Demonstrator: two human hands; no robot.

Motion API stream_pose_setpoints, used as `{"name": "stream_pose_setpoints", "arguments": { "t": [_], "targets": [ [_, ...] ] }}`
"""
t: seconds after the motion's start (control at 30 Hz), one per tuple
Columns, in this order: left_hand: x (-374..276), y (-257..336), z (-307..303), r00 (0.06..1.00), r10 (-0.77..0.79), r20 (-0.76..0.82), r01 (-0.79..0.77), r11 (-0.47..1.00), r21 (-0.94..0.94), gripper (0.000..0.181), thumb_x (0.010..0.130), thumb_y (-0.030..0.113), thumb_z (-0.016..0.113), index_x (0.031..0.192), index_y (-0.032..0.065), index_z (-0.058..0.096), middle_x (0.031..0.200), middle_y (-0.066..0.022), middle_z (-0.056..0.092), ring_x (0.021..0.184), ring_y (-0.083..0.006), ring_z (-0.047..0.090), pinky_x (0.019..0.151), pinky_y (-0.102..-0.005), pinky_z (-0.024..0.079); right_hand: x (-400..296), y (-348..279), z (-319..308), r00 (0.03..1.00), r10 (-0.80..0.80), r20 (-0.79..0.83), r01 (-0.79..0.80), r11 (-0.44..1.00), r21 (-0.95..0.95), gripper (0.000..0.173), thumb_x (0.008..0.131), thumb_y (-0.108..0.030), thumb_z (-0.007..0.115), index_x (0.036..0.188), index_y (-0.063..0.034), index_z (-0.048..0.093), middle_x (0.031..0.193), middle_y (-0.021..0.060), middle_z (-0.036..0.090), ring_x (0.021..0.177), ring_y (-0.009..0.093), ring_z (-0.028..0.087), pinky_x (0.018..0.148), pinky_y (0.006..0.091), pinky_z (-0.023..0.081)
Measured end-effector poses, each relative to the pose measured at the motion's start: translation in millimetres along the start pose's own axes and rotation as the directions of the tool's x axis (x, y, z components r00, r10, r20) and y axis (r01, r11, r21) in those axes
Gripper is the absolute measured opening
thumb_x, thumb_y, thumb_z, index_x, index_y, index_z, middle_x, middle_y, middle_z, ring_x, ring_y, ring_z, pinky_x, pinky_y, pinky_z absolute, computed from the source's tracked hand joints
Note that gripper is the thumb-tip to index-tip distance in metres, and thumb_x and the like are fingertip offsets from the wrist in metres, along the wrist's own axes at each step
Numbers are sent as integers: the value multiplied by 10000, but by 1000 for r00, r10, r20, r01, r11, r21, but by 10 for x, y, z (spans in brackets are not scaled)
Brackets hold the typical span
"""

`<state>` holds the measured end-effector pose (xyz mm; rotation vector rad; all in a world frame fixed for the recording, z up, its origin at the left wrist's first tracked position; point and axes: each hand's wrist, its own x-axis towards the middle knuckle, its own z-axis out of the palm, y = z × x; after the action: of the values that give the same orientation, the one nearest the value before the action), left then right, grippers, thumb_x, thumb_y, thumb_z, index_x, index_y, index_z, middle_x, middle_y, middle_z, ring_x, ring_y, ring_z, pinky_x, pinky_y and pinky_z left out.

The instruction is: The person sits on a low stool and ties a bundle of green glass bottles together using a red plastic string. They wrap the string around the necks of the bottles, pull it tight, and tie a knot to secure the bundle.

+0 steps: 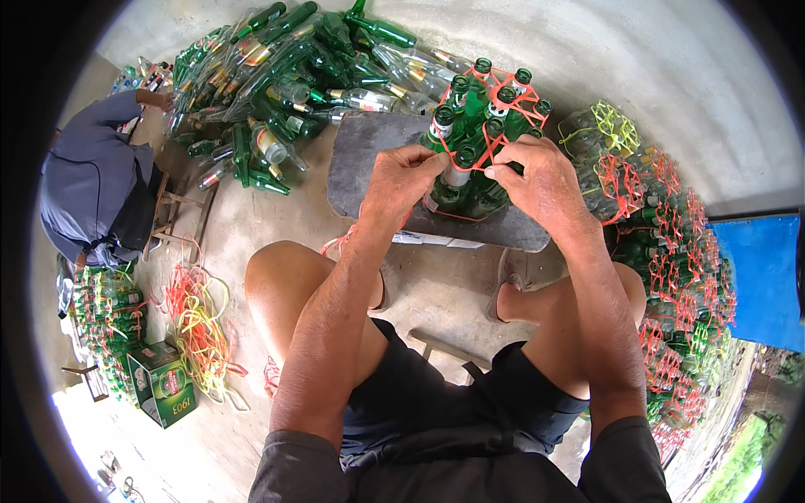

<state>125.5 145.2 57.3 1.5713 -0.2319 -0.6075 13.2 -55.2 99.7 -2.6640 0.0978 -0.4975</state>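
Several green glass bottles (448,196) stand upright in a tight bundle on a dark board (365,166). A red plastic strap (466,168) crisscrosses between their necks, and another length runs low around the bundle. At the nearest bottle's neck, my left hand (405,176) pinches the strap from the left side between thumb and finger. My right hand (538,176) grips it just to the right, thumb and forefinger together. Parts of the right-hand bottles are hidden behind my right hand.
Loose bottles (302,82) lie heaped against the wall. Strapped bottle bundles (666,251) line the right side. Tangled straps (198,320) and a green carton (165,383) lie left. Another person (97,182) bends beside a wooden stool (173,210). A blue panel (758,276) stands far right.
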Motion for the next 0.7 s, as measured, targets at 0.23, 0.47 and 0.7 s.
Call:
{"name": "stream_pose_setpoints", "arguments": {
  "t": [0.23,0.47,0.7],
  "targets": [
    [7,-21,-11,999,36,3,-37,999,37,189,928,144,757,881,-35,794,688,-27,682,595,-75,574,522,-281,454,59,-35,-49,990,-96,-106,97,995,0,131,824,-140,832,905,-69,757,882,68,696,892,316,661,816,437,562],
    [53,-73,-8,999,20,34,-23,996,85,217,980,217,766,936,8,804,674,9,656,600,-46,503,542,-260,391,298,-58,-15,925,-314,-212,322,947,4,113,851,-24,772,953,-72,763,972,43,719,969,286,655,882,426,535],
    [114,-208,6,994,107,-25,-106,994,33,204,944,141,764,921,-62,781,706,-12,667,672,-65,524,580,-298,437,518,6,113,915,-403,12,403,915,-4,164,888,-8,666,981,-98,766,1010,43,712,1032,285,646,955,426,517]
  ]
}}
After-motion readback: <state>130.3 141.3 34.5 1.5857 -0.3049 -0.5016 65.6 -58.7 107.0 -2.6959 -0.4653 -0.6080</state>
